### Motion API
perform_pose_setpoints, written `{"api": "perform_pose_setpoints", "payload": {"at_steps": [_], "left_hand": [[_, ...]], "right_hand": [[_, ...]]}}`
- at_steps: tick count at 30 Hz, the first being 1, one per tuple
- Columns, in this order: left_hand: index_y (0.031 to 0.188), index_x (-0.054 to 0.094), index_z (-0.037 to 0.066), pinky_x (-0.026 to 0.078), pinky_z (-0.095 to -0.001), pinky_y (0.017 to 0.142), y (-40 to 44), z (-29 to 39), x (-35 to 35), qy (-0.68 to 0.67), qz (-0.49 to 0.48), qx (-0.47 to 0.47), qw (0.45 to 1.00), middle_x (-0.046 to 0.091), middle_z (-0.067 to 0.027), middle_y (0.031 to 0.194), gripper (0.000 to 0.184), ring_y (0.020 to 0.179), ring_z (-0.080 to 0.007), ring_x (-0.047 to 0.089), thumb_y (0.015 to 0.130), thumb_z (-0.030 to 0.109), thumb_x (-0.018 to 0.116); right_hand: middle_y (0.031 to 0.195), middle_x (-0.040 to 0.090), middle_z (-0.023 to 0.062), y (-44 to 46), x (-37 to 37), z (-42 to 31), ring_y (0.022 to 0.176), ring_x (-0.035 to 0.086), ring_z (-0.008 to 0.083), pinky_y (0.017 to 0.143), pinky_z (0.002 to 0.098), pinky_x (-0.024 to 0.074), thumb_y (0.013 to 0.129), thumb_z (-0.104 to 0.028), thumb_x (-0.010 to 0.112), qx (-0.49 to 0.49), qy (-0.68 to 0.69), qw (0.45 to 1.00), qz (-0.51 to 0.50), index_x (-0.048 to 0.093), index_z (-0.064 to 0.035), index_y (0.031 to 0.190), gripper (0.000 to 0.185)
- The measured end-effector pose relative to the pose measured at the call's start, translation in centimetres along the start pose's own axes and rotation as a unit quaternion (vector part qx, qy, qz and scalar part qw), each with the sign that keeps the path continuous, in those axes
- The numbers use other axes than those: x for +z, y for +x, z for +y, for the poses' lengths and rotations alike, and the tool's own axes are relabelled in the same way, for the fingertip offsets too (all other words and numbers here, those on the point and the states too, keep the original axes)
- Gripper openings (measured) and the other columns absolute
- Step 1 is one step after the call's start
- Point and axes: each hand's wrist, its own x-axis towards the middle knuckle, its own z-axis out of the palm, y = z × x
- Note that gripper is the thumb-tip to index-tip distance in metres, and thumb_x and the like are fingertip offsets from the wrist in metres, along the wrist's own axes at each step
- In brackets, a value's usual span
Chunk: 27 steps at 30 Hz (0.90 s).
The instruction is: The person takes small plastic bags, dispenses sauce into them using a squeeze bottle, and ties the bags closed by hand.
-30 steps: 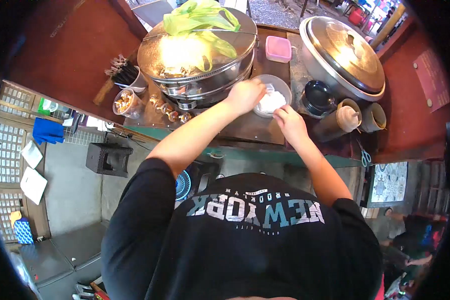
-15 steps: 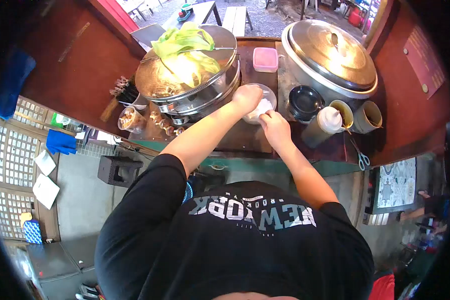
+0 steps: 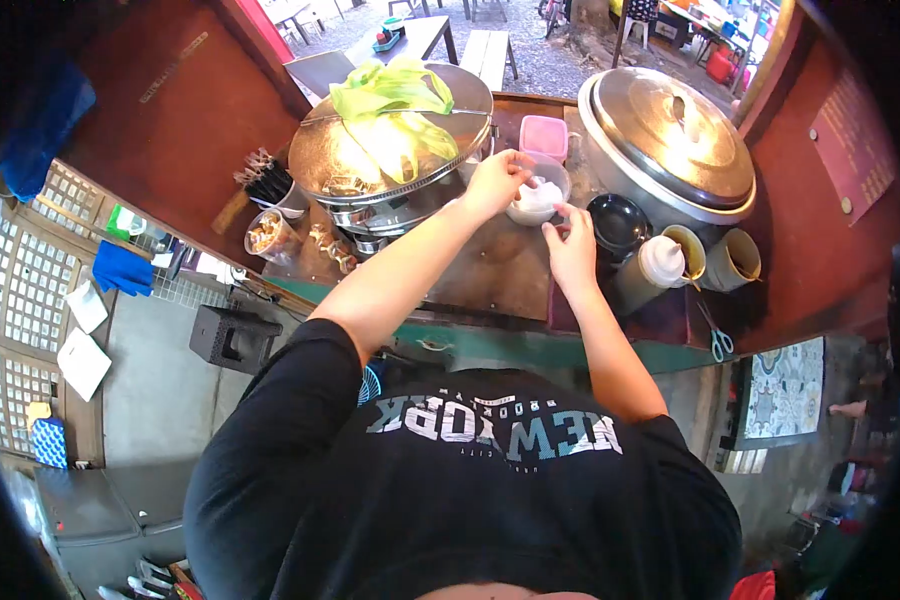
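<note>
In the head view, the work surface is a dark brown wooden counter (image 3: 490,280) with a green front edge, set between reddish-brown wooden side panels (image 3: 820,240). Grey concrete floor (image 3: 155,370) extends below and to the left; grey gravel (image 3: 545,65) lies beyond the counter. A round, translucent plastic bowl (image 3: 561,180) stands on the counter, in front of a square tub with a pink lid (image 3: 544,138), between a round stainless-steel vessel (image 3: 310,165) and a large, lidded aluminium pot (image 3: 608,165). A limp, pale-green plastic bag (image 3: 395,92) lies on the steel vessel's lid. A round, black bowl (image 3: 620,222) and a white-capped squeeze bottle (image 3: 638,284) are to the right of the translucent bowl. The translucent bowl is upright, mouth facing up; its outline is round, with equal axes. Crumpled, white, film-like material (image 3: 538,196) is located at its mouth; the long axis of this material cannot be determined. The left hand (image 3: 498,183) is at the bowl's left side, fingers bent over the rim; whether they grip anything cannot be determined. The right hand (image 3: 574,253) is at the near right side, thumb and forefinger apart; contact with the bowl cannot be confirmed.
</note>
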Motion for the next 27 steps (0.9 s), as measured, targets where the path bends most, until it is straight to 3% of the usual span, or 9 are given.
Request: {"api": "perform_pose_setpoints", "payload": {"at_steps": [1, 4, 5, 8, 9, 12, 16, 24, 27], "left_hand": [[0.118, 0.054, 0.004, 0.048, -0.0234, 0.058, -1.3, 0.9, -0.1, -0.006, -0.004, 0.017, 1.0, 0.071, -0.0068, 0.086, 0.028, 0.064, -0.0086, 0.06, 0.091, 0.009, 0.06], [0.12, 0.052, 0.002, 0.05, -0.0252, 0.068, -3.2, -0.8, 0.7, -0.102, -0.012, 0.034, 0.994, 0.07, -0.01, 0.089, 0.034, 0.075, -0.0109, 0.063, 0.088, 0.004, 0.063], [0.12, 0.053, 0.002, 0.051, -0.0256, 0.07, -3.6, -2.0, 1.1, -0.147, -0.014, 0.043, 0.988, 0.071, -0.0106, 0.089, 0.034, 0.076, -0.0113, 0.063, 0.088, 0.003, 0.064], [0.122, 0.054, 0.001, 0.05, -0.0272, 0.081, -5.6, -3.0, 1.7, -0.209, -0.02, 0.013, 0.978, 0.069, -0.0112, 0.096, 0.038, 0.091, -0.0156, 0.064, 0.087, 0.004, 0.067], [0.122, 0.054, 0.001, 0.05, -0.0276, 0.082, -6.0, -3.3, 1.9, -0.219, -0.013, 0.004, 0.976, 0.069, -0.011, 0.096, 0.038, 0.091, -0.0152, 0.064, 0.087, 0.004, 0.067], [0.124, 0.052, 0.002, 0.049, -0.029, 0.085, -7.1, -4.3, 2.6, -0.302, 0.012, -0.047, 0.952, 0.069, -0.0127, 0.101, 0.037, 0.091, -0.0158, 0.064, 0.089, 0.003, 0.063], [0.125, 0.048, 0.003, 0.051, -0.0308, 0.086, -7.5, -4.5, 2.6, -0.425, 0.052, -0.098, 0.898, 0.067, -0.0161, 0.109, 0.034, 0.093, -0.0199, 0.065, 0.092, 0.003, 0.058], [0.117, 0.05, 0.004, 0.057, -0.037, 0.083, -6.7, -3.2, 1.0, -0.5, 0.101, -0.073, 0.857, 0.066, -0.0203, 0.107, 0.03, 0.094, -0.0275, 0.067, 0.089, -0.003, 0.06], [0.109, 0.057, 0.003, 0.058, -0.036, 0.082, -8.1, -1.7, -0.5, -0.481, 0.094, -0.033, 0.871, 0.066, -0.0181, 0.108, 0.021, 0.093, -0.0253, 0.067, 0.089, -0.002, 0.06]], "right_hand": [[0.12, 0.054, 0.0151, 0.0, -0.1, 1.0, 0.1, 0.058, 0.0257, 0.086, 0.0359, 0.0473, 0.082, -0.018, 0.07, 0.004, 0.031, 0.999, -0.018, 0.057, -0.0015, 0.12, 0.044], [0.118, 0.056, 0.0148, -0.6, 1.3, 1.8, 0.103, 0.058, 0.0249, 0.091, 0.0367, 0.0457, 0.081, -0.024, 0.072, 0.025, 0.097, 0.993, -0.06, 0.056, -0.0008, 0.124, 0.051], [0.119, 0.057, 0.0157, -1.3, 1.6, 1.4, 0.106, 0.057, 0.0248, 0.094, 0.0375, 0.0442, 0.081, -0.028, 0.074, -0.034, 0.038, 0.998, -0.031, 0.055, 0.0003, 0.125, 0.056], [0.112, 0.061, 0.0157, -2.0, 2.0, 0.3, 0.102, 0.06, 0.0258, 0.091, 0.0376, 0.0466, 0.081, -0.03, 0.074, -0.054, -0.016, 0.997, -0.044, 0.053, -0.0013, 0.128, 0.059], [0.099, 0.067, 0.0155, -1.9, 2.2, 0.4, 0.092, 0.065, 0.0254, 0.082, 0.0359, 0.0497, 0.082, -0.028, 0.072, 0.011, 0.037, 0.998, -0.054, 0.062, -0.0016, 0.118, 0.046], [0.087, 0.068, 0.0151, -2.2, 2.3, 0.9, 0.082, 0.067, 0.0244, 0.074, 0.0343, 0.0504, 0.084, -0.023, 0.07, 0.053, 0.011, 0.996, -0.071, 0.069, -0.0005, 0.101, 0.028], [0.086, 0.067, 0.0156, -4.2, 2.6, 2.3, 0.08, 0.066, 0.0286, 0.073, 0.0364, 0.0499, 0.084, -0.019, 0.068, 0.04, -0.052, 0.995, -0.074, 0.072, -0.0026, 0.092, 0.019], [0.087, 0.067, 0.016, -6.3, 1.6, 5.2, 0.081, 0.066, 0.0302, 0.074, 0.0375, 0.0504, 0.082, -0.017, 0.068, 0.042, -0.08, 0.993, -0.08, 0.072, -0.0016, 0.088, 0.017], [0.089, 0.065, 0.0134, -6.5, 1.8, 6.4, 0.083, 0.065, 0.0293, 0.076, 0.0385, 0.0509, 0.079, -0.012, 0.069, 0.001, -0.097, 0.992, -0.084, 0.07, -0.005, 0.101, 0.023]]}}
